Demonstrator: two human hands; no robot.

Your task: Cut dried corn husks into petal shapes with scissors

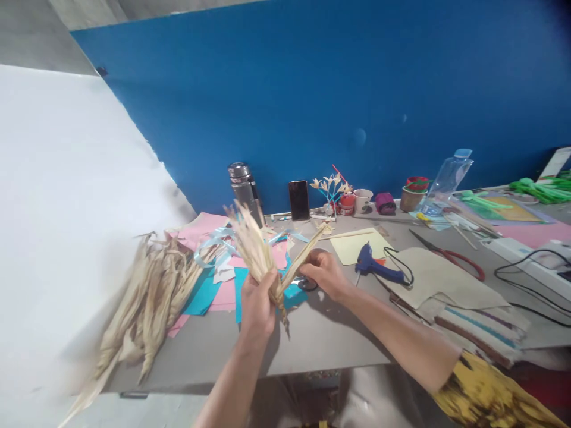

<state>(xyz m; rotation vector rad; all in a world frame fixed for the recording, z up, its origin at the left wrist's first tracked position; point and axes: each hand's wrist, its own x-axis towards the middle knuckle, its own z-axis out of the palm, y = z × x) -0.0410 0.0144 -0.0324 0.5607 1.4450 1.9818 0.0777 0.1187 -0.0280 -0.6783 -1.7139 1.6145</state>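
Observation:
My left hand [259,306] is wrapped round the lower part of a bundle of dried husks [254,246], whose frayed ends fan upward and whose twisted tip points down below the hand. One husk strip [303,258] splits off from the bundle toward the upper right. My right hand [325,273] pinches this strip along its edge, with the fingers partly hidden behind it. To the left, a pile of dried husks [154,291] hangs over the table's front edge. Blue-handled scissors [307,284] lie partly hidden behind the hands.
Pink and blue paper [203,291] covers the left middle of the table [330,345]. A blue glue gun [379,264], red-handled scissors [455,258] and a power strip [530,267] lie right. Behind stand a thermos [244,187], phone [298,201], husk flowers [331,189] and plastic bottle [446,181].

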